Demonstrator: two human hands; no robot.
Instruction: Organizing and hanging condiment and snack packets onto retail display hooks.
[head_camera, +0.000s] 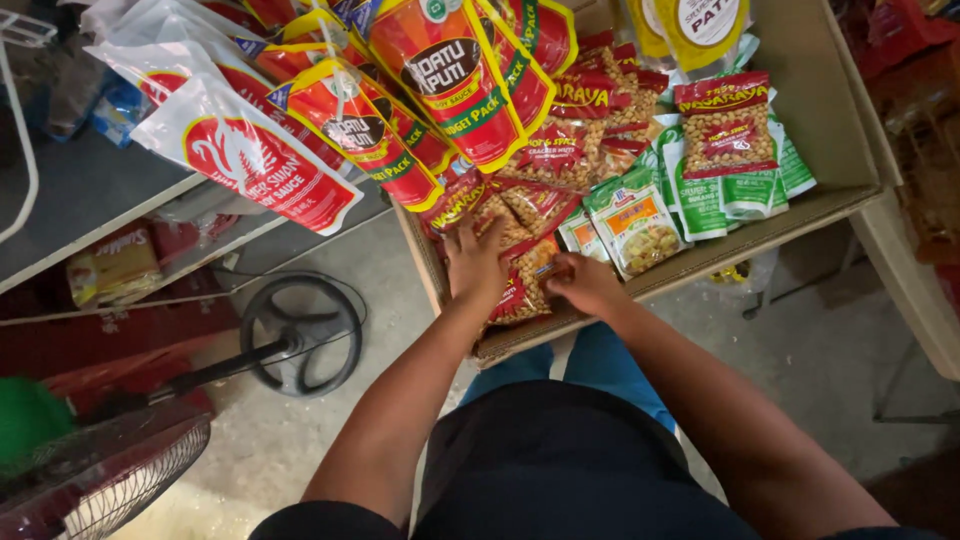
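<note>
Head view, looking straight down: the left hand (474, 262) lies flat, fingers spread, pressing on the red nut packets (520, 285) at the near left corner of the cardboard box (845, 150). The right hand (585, 285) sits just beside it to the right, fingers curled in and pinching the edge of one of those same red packets. Both hands are touching the pile, side by side!

Right of the right hand, a green-and-white seasoning packet (632, 220) lies tilted against the box's near wall, with more green sachets (745, 190) beyond it. Farther in, a clear packet of nuts with a red header (727, 125) rests on top of the heap.

Crowding the far left side of the box, red-and-yellow sauce pouches (450, 75) hang down over the packets, their lower ends reaching close above the left hand's fingertips. Further left, white-and-red sauce pouches (245, 150) spill over a grey shelf (80, 190).

Down on the concrete floor (330, 420) to the left stands a fan's round black base (300, 335), and its wire cage (110, 475) shows at the near left corner.
</note>
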